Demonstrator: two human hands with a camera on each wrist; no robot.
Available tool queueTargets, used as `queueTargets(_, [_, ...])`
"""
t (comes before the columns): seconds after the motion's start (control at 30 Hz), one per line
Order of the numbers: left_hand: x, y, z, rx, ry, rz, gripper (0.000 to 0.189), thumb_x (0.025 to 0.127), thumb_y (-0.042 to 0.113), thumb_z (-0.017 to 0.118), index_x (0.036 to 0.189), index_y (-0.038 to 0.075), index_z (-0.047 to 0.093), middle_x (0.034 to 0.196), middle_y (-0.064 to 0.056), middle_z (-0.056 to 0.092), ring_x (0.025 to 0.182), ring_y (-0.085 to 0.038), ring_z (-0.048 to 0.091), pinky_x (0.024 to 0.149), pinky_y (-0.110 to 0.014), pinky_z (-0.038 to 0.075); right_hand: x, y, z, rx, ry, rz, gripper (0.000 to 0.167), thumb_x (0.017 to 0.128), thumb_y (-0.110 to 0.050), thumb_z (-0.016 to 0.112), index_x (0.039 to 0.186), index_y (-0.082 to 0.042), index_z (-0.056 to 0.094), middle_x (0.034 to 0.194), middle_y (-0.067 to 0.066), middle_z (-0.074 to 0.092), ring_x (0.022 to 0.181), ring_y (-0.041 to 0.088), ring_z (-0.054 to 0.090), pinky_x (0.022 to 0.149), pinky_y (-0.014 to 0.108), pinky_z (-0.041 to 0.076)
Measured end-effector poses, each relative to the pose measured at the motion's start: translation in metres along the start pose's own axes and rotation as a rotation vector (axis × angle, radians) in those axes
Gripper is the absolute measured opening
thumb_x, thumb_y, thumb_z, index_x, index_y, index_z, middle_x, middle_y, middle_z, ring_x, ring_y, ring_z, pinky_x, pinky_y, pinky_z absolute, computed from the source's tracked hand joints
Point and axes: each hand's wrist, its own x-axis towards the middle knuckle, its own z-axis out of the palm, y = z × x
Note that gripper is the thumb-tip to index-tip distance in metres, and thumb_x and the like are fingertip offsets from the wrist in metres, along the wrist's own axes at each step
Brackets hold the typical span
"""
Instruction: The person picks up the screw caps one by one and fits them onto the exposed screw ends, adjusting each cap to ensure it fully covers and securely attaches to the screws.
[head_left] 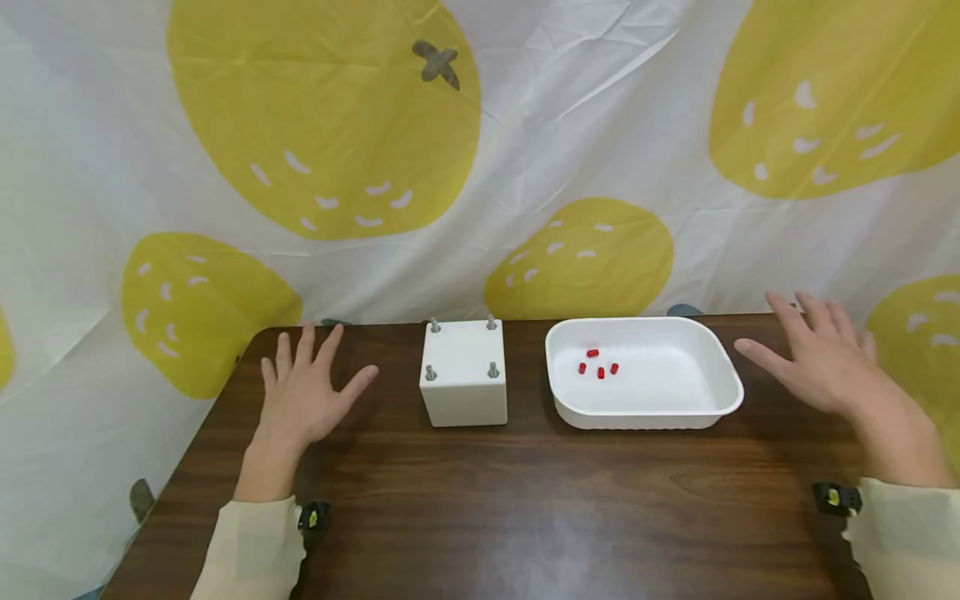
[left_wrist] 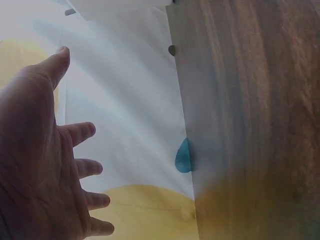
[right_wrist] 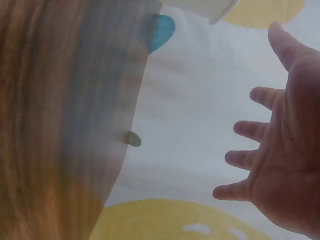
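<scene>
To the left of a white block (head_left: 465,406), the left hand (head_left: 303,406) is spread with its fingers apart and holds nothing. Four-cornered and upright, the block has a metal bolt (head_left: 492,370) standing at each top corner. A white tray (head_left: 645,421) sits to its right, with several small red cylinders (head_left: 601,373) lying in its left half. Beyond the tray's right end is the right hand (head_left: 821,367), also spread and holding nothing. Both wrist views show the palms: the left hand (left_wrist: 40,150) and the right hand (right_wrist: 285,150), each with thumb and fingers extended.
Everything stands on a dark wooden table (head_left: 525,508). Behind its far edge hangs a white cloth (head_left: 585,125) with yellow fruit prints. A dark strap with a small device (head_left: 836,498) is on the right wrist, and a similar device (head_left: 313,517) on the left.
</scene>
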Motion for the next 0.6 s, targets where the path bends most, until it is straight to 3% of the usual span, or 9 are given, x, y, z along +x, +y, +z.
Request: queueTargets(0.6, [0.010, 0.010, 0.001, -0.098, -0.020, 0.038, 0.095, 0.102, 0.077, 0.042, 0.169, 0.012, 0.027, 0.174, -0.025, 0.013, 0.156, -0.055, 0.011, 0.122, -0.075, 0.019, 0.009, -0.030, -0.009, -0.013, -0.007, -0.089, 0.092, 0.105, -0.062, 0.054, 0.168, -0.006, 0.018, 0.163, 0.040, 0.016, 0.148, 0.066, 0.009, 0.107, 0.088, 0.011])
